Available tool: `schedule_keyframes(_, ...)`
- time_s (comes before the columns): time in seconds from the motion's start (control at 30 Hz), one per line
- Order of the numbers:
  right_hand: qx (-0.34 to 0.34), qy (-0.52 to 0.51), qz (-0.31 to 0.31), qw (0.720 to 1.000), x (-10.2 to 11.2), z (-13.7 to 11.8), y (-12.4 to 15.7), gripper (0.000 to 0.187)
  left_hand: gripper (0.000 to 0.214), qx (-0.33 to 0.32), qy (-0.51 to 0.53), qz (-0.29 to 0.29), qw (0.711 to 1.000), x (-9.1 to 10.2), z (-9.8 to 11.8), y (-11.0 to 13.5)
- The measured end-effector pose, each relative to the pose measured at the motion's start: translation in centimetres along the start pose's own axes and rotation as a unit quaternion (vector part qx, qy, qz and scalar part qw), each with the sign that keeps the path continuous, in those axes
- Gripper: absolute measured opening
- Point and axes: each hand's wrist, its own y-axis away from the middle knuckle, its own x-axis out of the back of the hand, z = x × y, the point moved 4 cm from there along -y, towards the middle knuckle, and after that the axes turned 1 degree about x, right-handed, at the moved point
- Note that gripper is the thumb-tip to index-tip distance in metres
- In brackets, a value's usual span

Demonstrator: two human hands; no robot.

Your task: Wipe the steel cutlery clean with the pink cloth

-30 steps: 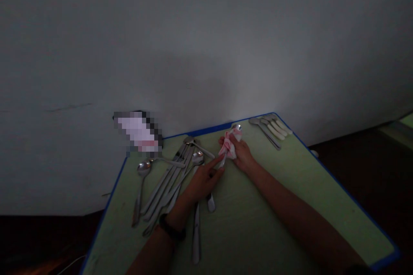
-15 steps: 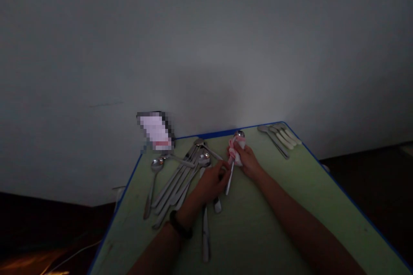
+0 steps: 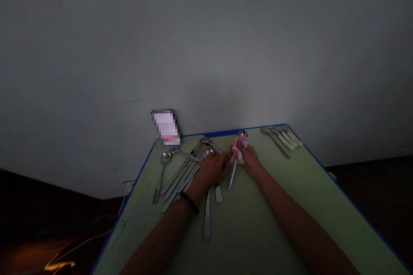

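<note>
A steel spoon [image 3: 232, 174] is held over the green table [image 3: 290, 206], bowl end near the far edge. My right hand [image 3: 250, 159] is closed on a pink-and-white cloth [image 3: 239, 149] wrapped round the spoon's upper part. My left hand [image 3: 212, 170] is closed beside the spoon's stem, its fingertips at the stem; whether they pinch it is unclear in the dim light. A dark band sits on my left wrist.
A pile of several steel spoons and knives [image 3: 183, 169] lies left of my hands, one spoon [image 3: 161, 172] apart at the far left. White-handled cutlery [image 3: 284, 138] lies at the far right corner. A blurred box [image 3: 166, 128] stands against the grey wall.
The camera view has shifted, so the table sits further right in the picture. My right hand has slid the cloth up toward the spoon's bowl, baring more of the stem.
</note>
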Motion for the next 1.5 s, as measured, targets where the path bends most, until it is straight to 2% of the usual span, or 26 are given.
schedule_keyframes(0.17,0.017,0.001,0.012,1.000,0.4,0.0,0.2,0.045,0.019,-0.009,-0.032,0.011,0.999,0.6,0.6,-0.1)
schedule_keyframes(0.3,0.015,-0.014,0.000,1.000,0.4,0.1,0.3,0.044,0.021,-0.003,-0.060,0.013,0.998,2.0,0.8,2.7)
schedule_keyframes(0.4,0.007,-0.018,-0.003,1.000,0.5,0.2,0.2,0.044,0.020,-0.016,-0.078,-0.006,0.997,2.5,1.1,5.2)
schedule_keyframes(0.5,-0.004,-0.018,-0.009,1.000,0.6,0.4,0.1,0.046,0.019,-0.025,-0.086,-0.020,0.996,2.3,1.1,5.9)
schedule_keyframes(0.73,-0.018,-0.004,-0.045,0.999,0.2,0.2,0.7,0.043,0.022,-0.026,-0.066,-0.024,0.997,2.4,0.3,2.7)
schedule_keyframes(0.87,-0.032,0.032,-0.084,0.995,-1.0,-0.8,1.7,0.041,0.025,-0.008,-0.022,-0.003,1.000,3.6,0.3,0.6)
schedule_keyframes(0.97,0.008,0.108,-0.128,0.986,-2.3,-3.0,2.4,0.036,0.023,0.003,0.025,0.015,1.000,5.2,0.9,-1.3)
schedule_keyframes(1.03,0.035,0.196,-0.156,0.967,-3.2,-4.9,2.9,0.035,0.024,0.006,0.056,0.023,0.998,6.8,1.4,-2.5)
schedule_keyframes(1.1,0.054,0.297,-0.201,0.932,-4.1,-6.9,3.4,0.032,0.031,0.002,0.086,0.024,0.996,8.5,2.0,-3.2)
schedule_keyframes(1.17,0.066,0.376,-0.238,0.893,-5.0,-9.0,3.9,0.031,0.036,0.007,0.164,0.008,0.986,10.1,2.5,-3.5)
schedule_keyframes(1.23,0.095,0.456,-0.303,0.831,-6.1,-10.7,4.5,0.027,0.040,0.013,0.195,-0.006,0.981,11.3,3.0,-3.2)
schedule_keyframes(1.3,0.129,0.529,-0.349,0.763,-7.1,-12.1,5.0,0.022,0.037,0.041,0.188,0.008,0.981,12.3,3.1,-2.6)
schedule_keyframes(1.37,0.117,0.581,-0.363,0.719,-7.8,-12.7,5.4,0.023,0.033,0.052,0.132,-0.006,0.990,12.5,3.2,-2.0)
schedule_keyframes(1.5,0.084,0.619,-0.363,0.691,-9.0,-13.0,6.0,0.026,0.031,0.042,0.066,-0.042,0.996,12.6,3.4,-1.4)
